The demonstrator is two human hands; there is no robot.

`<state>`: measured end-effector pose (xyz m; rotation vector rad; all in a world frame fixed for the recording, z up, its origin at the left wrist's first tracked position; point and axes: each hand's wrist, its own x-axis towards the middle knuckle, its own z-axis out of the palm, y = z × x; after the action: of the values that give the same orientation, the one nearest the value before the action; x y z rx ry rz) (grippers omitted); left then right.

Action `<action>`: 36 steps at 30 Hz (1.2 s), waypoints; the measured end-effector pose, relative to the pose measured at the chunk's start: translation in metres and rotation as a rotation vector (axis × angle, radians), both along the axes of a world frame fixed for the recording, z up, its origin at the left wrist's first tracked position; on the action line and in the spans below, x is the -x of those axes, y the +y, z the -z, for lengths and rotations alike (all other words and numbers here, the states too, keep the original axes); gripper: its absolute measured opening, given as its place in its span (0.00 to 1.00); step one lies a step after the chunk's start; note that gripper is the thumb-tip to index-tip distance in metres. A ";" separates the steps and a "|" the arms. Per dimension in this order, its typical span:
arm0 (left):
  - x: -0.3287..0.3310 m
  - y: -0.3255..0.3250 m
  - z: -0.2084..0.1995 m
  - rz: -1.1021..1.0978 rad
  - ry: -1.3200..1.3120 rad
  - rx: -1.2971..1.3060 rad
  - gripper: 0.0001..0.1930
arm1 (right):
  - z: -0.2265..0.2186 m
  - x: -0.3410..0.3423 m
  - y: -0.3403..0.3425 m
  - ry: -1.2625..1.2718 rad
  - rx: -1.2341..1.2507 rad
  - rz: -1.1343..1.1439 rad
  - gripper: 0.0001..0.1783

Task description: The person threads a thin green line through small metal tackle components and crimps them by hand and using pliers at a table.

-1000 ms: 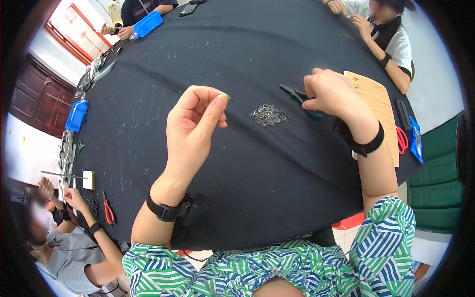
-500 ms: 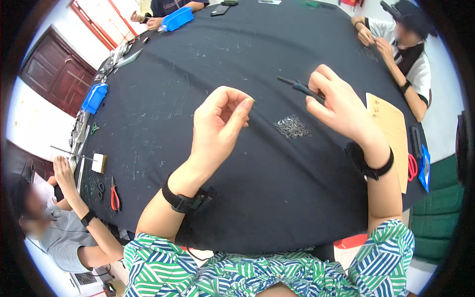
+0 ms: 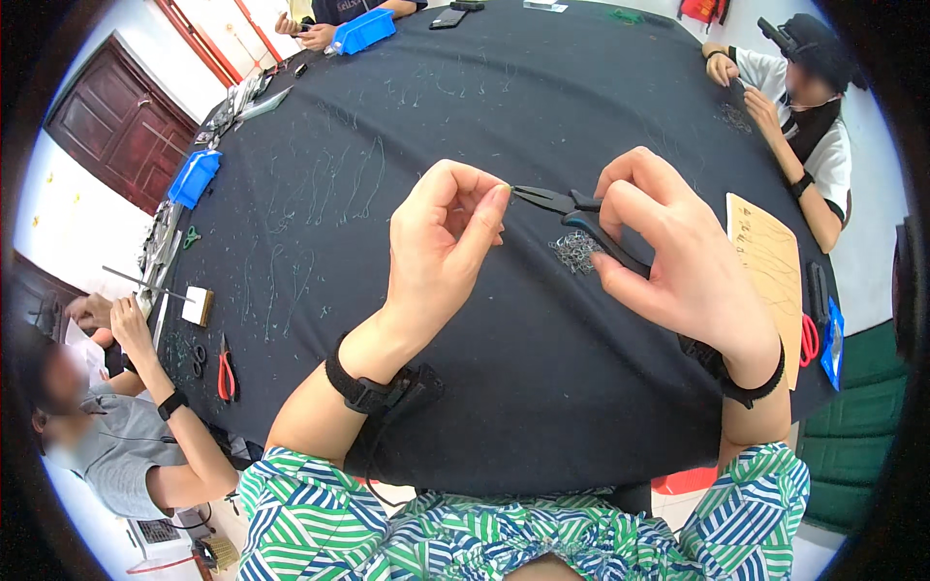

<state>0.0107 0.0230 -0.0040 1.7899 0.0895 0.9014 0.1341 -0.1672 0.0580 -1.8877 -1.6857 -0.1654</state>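
Right now, the black pliers [image 3: 545, 201] lie between the two hands, raised above the dark cloth, their slim nose pointing toward about 9 o'clock. The right hand [image 3: 668, 237], at about 4 o'clock from the nose, has its fingers curled around the spread handles. The left hand [image 3: 441, 232] is at about 8 o'clock from the plier tips, its thumb and forefinger pinched together on a tiny item [image 3: 510, 187], too small to make out. The tips meet this pinch or come just beside it; whether they grip anything I cannot tell. The hands themselves stay apart, bridged by the tool.

At about 5 o'clock from the tips, just below the pliers in view, a heap of small metal loops [image 3: 575, 254] rests on the black tablecloth [image 3: 542, 387]. From that heap, a tan paper sheet [image 3: 762, 281] lies between 3 and 4 o'clock, with red-handled scissors [image 3: 810, 341] and a blue packet [image 3: 832, 351] beyond it near 4. Well apart, around 8 o'clock, are red-handled pliers [image 3: 226, 376] and a co-worker in grey [image 3: 131, 450]. One blue tray [image 3: 195, 179] sits between 9 and 10 o'clock, another [image 3: 363, 32] between 10 and 11. Near 2 o'clock, a co-worker in white and black [image 3: 812, 140] brings both hands close together.
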 end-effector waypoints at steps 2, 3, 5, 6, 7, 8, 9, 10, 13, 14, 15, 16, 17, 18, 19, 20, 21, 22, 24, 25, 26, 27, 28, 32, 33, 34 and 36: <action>-0.001 -0.001 0.000 -0.006 -0.004 0.007 0.04 | 0.002 0.000 0.001 -0.001 -0.026 -0.010 0.14; -0.001 -0.002 0.000 -0.006 -0.003 0.008 0.04 | 0.003 0.000 0.001 -0.002 -0.054 -0.020 0.14; 0.000 -0.004 -0.002 -0.013 0.006 0.017 0.05 | 0.005 0.002 0.001 0.001 -0.049 -0.019 0.14; 0.001 -0.003 -0.001 -0.013 0.007 0.017 0.05 | 0.005 0.002 0.002 0.003 -0.045 -0.018 0.14; 0.001 -0.002 0.000 -0.005 0.021 -0.003 0.04 | 0.006 0.003 0.002 0.005 -0.045 -0.018 0.14; 0.002 -0.002 0.000 0.002 0.036 -0.022 0.03 | 0.007 0.003 0.003 0.004 -0.044 -0.010 0.14; 0.002 -0.001 0.000 0.003 0.037 -0.022 0.03 | 0.008 0.004 0.003 0.004 -0.044 -0.002 0.14; 0.002 -0.001 0.000 0.000 0.036 -0.028 0.03 | 0.008 0.004 0.003 0.005 -0.044 -0.003 0.14; 0.002 -0.001 0.000 -0.006 0.034 -0.039 0.03 | 0.009 0.005 0.002 -0.007 -0.057 0.001 0.15; 0.002 -0.001 0.000 -0.008 0.033 -0.044 0.03 | 0.009 0.005 0.002 -0.005 -0.059 0.004 0.15; 0.001 -0.001 0.001 -0.008 0.035 -0.043 0.03 | 0.009 0.006 0.002 -0.002 -0.061 0.006 0.14; 0.002 0.000 0.001 -0.007 0.034 -0.048 0.03 | 0.009 0.006 0.002 -0.002 -0.061 0.007 0.14; 0.002 0.000 0.002 -0.005 0.034 -0.054 0.03 | 0.009 0.006 0.003 0.003 -0.049 0.004 0.14; 0.002 0.000 0.002 -0.006 0.035 -0.054 0.03 | 0.009 0.006 0.003 0.008 -0.038 0.000 0.14; 0.002 0.000 0.002 -0.006 0.032 -0.052 0.03 | 0.010 0.005 0.003 0.008 -0.036 0.002 0.14; 0.001 0.000 0.003 -0.007 0.029 -0.051 0.03 | 0.010 0.005 0.003 0.016 -0.035 0.001 0.14; 0.001 0.001 0.004 -0.006 0.030 -0.050 0.03 | 0.011 0.005 0.003 0.025 -0.034 0.000 0.14; 0.001 0.002 0.004 -0.039 0.034 -0.102 0.03 | 0.011 0.006 0.003 0.026 -0.034 -0.001 0.14; 0.001 0.003 0.005 -0.074 0.039 -0.154 0.03 | 0.012 0.008 0.003 0.062 -0.027 0.007 0.14; 0.001 0.002 0.005 -0.095 0.040 -0.177 0.03 | 0.013 0.008 0.003 0.063 -0.026 0.009 0.14; 0.001 0.001 0.004 -0.117 0.041 -0.199 0.03 | 0.013 0.009 0.003 0.088 -0.019 0.015 0.14; 0.001 0.001 0.004 -0.116 0.042 -0.198 0.03 | 0.014 0.009 0.003 0.113 -0.012 0.021 0.14; 0.001 0.001 0.005 -0.124 0.044 -0.204 0.03 | 0.015 0.008 0.004 0.115 -0.011 0.023 0.14; -0.001 0.003 0.007 -0.162 0.044 -0.235 0.03 | 0.016 0.000 0.002 0.076 -0.002 0.114 0.13; -0.001 0.004 0.007 -0.162 0.045 -0.234 0.03 | 0.015 -0.005 0.000 0.004 0.028 0.194 0.13; 0.000 0.006 0.008 -0.173 0.033 -0.248 0.03 | 0.014 -0.012 -0.002 -0.050 0.055 0.249 0.13; 0.001 0.007 0.006 -0.181 0.017 -0.261 0.03 | 0.018 -0.032 -0.009 -0.131 0.009 0.348 0.12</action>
<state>0.0100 0.0299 -0.0105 2.0567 0.1531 1.0657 0.1662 -0.1766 0.0405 -2.2066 -1.4253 -0.4283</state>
